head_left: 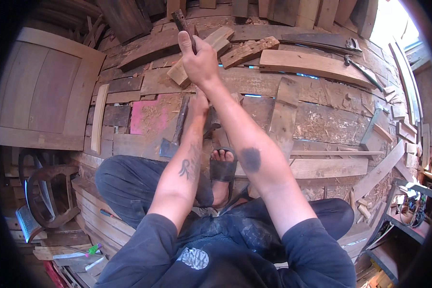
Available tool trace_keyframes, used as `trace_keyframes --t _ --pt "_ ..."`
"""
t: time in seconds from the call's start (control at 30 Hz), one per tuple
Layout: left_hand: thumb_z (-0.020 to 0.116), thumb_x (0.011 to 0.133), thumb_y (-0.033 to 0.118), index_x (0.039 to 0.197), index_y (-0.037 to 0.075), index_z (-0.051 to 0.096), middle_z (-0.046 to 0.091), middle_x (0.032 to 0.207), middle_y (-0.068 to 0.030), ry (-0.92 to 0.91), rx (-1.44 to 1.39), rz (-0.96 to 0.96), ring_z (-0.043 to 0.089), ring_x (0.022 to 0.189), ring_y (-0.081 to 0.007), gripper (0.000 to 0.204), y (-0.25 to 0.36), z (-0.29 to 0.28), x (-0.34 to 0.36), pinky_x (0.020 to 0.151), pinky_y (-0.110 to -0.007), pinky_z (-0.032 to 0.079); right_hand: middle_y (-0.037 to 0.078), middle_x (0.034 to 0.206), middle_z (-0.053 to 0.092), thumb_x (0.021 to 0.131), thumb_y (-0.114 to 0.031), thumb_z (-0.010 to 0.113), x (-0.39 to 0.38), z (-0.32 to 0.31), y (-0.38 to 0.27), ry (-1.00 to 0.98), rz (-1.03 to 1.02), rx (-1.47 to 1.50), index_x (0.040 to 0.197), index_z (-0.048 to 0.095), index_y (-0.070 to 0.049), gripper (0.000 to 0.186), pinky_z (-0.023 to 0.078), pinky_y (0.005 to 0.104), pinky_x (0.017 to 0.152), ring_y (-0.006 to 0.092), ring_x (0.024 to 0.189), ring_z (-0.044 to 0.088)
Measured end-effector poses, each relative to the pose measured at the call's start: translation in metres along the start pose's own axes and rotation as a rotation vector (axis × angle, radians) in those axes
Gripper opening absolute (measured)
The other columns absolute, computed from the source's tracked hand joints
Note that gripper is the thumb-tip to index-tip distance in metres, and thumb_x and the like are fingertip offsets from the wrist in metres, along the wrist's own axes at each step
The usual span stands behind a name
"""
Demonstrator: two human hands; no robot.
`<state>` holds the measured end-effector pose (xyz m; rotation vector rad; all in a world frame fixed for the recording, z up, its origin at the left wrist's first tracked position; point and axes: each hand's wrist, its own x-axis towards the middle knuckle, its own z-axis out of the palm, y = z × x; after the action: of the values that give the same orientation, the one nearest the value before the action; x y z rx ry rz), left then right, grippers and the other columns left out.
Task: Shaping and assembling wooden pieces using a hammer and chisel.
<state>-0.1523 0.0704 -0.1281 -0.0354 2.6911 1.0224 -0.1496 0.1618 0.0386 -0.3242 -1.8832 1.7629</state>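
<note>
My right hand [200, 60] is closed around a dark, narrow bar-like tool [179, 20], thumb stretched along it; its lower part is hidden by the fist. Close below, my left hand [198, 104] reaches toward the near end of a pale wood block [178, 73]. Its fingers are mostly hidden, so their grip cannot be made out. Beside the left wrist lies a hatchet with a dark handle [183, 115] and a bluish blade [168, 148]. A dark metal piece [212, 128] shows between my forearms, partly covered.
Beyond my hands lie a rough block [249, 52], a long board [314, 66], a handsaw [321, 40] and a hammer [364, 73]. A panelled wooden door [42, 91] is at left, near a curved wooden frame [53, 197]. Shelving [408, 225] stands at right. Shavings litter the plank floor.
</note>
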Motion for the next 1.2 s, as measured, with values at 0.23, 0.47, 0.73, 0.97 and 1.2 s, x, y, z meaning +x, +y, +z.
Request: trace_keyframes --t 0.23,0.47,0.73,0.97,1.2 --pt "0.049 0.105 0.033 0.121 0.002 0.069 0.073 0.09 -0.0193 0.154 0.212 0.065 0.069 0.096 -0.0362 0.04 0.027 0.049 -0.011 0.091 -0.046 0.049 0.014 0.065 0.059 0.098 -0.066 0.051 0.018 -0.027 0.019 0.156 0.008 0.012 0.079 0.06 0.0 0.07 0.046 0.0411 0.063 0.0253 0.063 0.056" --pt "0.048 0.105 0.035 0.118 0.002 0.069 0.073 0.09 -0.0196 0.164 0.278 0.114 0.069 0.095 -0.036 0.042 0.035 0.044 -0.019 0.09 -0.046 0.049 0.017 0.062 0.062 0.094 -0.071 0.054 0.008 -0.034 0.023 0.249 -0.038 0.03 0.079 0.062 -0.002 0.071 0.048 0.0446 0.059 0.0364 0.061 0.065" --pt "0.047 0.105 0.037 0.115 0.001 0.07 0.073 0.091 -0.02 0.144 0.315 0.141 0.069 0.094 -0.0356 0.044 0.028 0.039 -0.03 0.089 -0.046 0.049 0.01 0.051 0.051 0.093 -0.069 0.059 -0.043 -0.048 0.014 0.205 -0.167 0.165 0.07 0.053 -0.006 0.067 0.044 0.0399 0.048 0.0278 0.048 0.062" --pt "0.046 0.105 0.039 0.113 0.001 0.07 0.073 0.091 -0.0203 0.138 0.339 0.163 0.068 0.093 -0.0354 0.046 0.027 0.028 -0.037 0.088 -0.046 0.048 0.006 0.05 0.052 0.09 -0.064 0.067 -0.065 -0.05 0.015 0.198 -0.259 0.156 0.073 0.058 -0.008 0.059 0.042 0.0369 0.045 0.0227 0.044 0.058" --pt "0.045 0.105 0.04 0.111 0.0 0.07 0.072 0.091 -0.0206 0.112 0.349 0.199 0.068 0.092 -0.0351 0.048 0.037 0.031 -0.038 0.087 -0.046 0.048 0.006 0.051 0.057 0.087 -0.062 0.071 -0.072 -0.06 0.008 0.161 -0.23 0.151 0.076 0.061 -0.009 0.055 0.043 0.0367 0.049 0.0245 0.049 0.063"
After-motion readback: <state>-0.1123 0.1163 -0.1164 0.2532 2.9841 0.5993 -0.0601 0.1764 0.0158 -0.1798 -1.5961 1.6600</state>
